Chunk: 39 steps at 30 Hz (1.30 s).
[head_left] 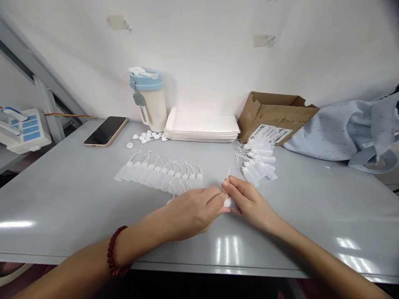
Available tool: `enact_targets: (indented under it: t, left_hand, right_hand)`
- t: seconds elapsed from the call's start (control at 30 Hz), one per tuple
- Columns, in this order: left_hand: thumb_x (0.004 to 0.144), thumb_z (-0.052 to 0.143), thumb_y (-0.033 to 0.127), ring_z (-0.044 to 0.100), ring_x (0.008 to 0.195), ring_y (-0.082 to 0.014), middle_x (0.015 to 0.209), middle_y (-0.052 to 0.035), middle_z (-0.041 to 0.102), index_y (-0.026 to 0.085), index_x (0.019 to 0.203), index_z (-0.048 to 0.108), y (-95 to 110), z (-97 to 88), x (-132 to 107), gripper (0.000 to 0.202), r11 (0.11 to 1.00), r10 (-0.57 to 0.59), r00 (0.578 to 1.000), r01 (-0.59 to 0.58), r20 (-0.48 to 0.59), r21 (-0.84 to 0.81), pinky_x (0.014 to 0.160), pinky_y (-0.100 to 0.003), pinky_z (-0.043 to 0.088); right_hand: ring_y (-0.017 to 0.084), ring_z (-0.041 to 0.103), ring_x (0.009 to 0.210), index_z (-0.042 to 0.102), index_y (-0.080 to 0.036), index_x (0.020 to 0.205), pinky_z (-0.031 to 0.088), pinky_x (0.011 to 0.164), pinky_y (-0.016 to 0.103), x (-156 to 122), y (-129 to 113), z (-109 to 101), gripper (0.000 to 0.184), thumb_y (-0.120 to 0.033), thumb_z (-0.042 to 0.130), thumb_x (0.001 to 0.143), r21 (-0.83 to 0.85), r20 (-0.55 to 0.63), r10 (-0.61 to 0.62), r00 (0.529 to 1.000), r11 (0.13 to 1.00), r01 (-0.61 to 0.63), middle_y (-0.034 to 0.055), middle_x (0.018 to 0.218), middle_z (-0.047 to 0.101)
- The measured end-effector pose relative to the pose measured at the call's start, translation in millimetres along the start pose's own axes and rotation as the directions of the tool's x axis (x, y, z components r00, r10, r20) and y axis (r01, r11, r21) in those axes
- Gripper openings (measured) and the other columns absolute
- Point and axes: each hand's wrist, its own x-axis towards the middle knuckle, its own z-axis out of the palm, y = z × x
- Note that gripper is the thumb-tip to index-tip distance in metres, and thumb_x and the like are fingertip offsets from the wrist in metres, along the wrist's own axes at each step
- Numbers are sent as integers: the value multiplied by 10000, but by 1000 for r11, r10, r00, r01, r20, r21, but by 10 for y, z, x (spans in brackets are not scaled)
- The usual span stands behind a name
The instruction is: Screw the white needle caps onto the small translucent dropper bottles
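My left hand (193,211) and my right hand (247,199) meet over the middle of the grey table (62,207). Between their pinched fingertips sits a small clear plastic bottle with a white cap (230,203). The left fingers press on the cap end, and the right fingers hold the bottle body. Just behind the left hand lies a neat row of several clear small bottles with tethered caps (158,174). A loose pile of similar bottles (257,160) lies behind the right hand. A cluster of small white caps (146,137) lies further back.
A blue-lidded cup (149,99) stands by the wall beside a stack of white padded envelopes (201,124). An open cardboard box (274,116) and a blue cloth (349,128) lie to the right. A phone (106,131) lies at the left, and a device with blue keys (25,128) sits off the table.
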Motion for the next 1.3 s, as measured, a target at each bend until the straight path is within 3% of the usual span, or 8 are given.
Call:
enact_targets:
  t: [0.1,0.2,0.37,0.5,0.67,0.8,1.1,1.3]
  left_hand:
    - [929,480,273,499,601,-100,686,-5,572,133,774,564,2,-57,53,225,945,-215,976,218,38,-242,583,-219,424]
    - [929,464,293,453,529,-72,575,33,524,147,637,501,26,-122,105,328,825,-368,913,408,176,-391,541,-203,371]
    - [934,397,351,429,454,-67,508,28,518,147,582,475,73,-173,143,414,610,-463,783,621,415,-492,449,-203,305]
    - [924,410,347,411,466,-71,498,34,474,151,566,462,94,-183,145,411,571,-447,781,624,436,-533,449,-205,297]
    - [910,441,238,324,498,-74,522,46,347,148,531,391,89,-136,113,393,801,-357,896,439,263,-408,509,-238,281]
    - [920,466,241,397,549,-87,581,31,450,141,628,538,25,-103,89,317,874,-313,937,348,157,-339,550,-231,329]
    - [890,522,268,563,589,-93,743,-15,668,123,1044,641,-29,-219,89,243,772,-510,858,485,56,-411,563,-206,469]
    - [880,522,243,574,591,-101,712,-7,666,140,1034,644,-35,-175,69,221,775,-504,861,483,62,-408,545,-212,466]
  right_hand:
    - [77,399,434,408,-208,711,373,413,190,-7,42,9,286,-342,345,955,-243,-136,-244,960,948,206,-62,542,392]
    - [74,436,427,400,-214,754,360,421,191,-24,95,25,209,-232,336,952,-512,-193,-528,827,773,374,-39,584,483]
    - [75,424,389,429,-213,804,342,399,193,-39,146,37,197,-180,305,953,-704,-152,-706,691,568,426,-27,561,523]
    - [76,403,389,424,-213,804,332,391,193,-46,118,32,173,-166,325,938,-606,-141,-627,766,667,435,-44,543,484]
    - [78,378,407,424,-214,740,344,413,198,-42,49,23,248,-263,316,959,-381,-94,-359,928,875,300,-62,528,404]
    - [90,412,434,426,-211,695,352,442,210,28,74,-69,321,-335,307,966,-363,-77,-297,952,898,251,-58,513,392]
    - [272,590,848,484,-155,1079,462,675,376,207,300,-648,365,-468,413,905,-844,-139,-353,925,531,76,139,947,615]
    - [292,586,860,544,-168,901,457,709,412,178,368,-783,185,-318,439,876,-914,-50,-275,960,400,67,135,893,646]
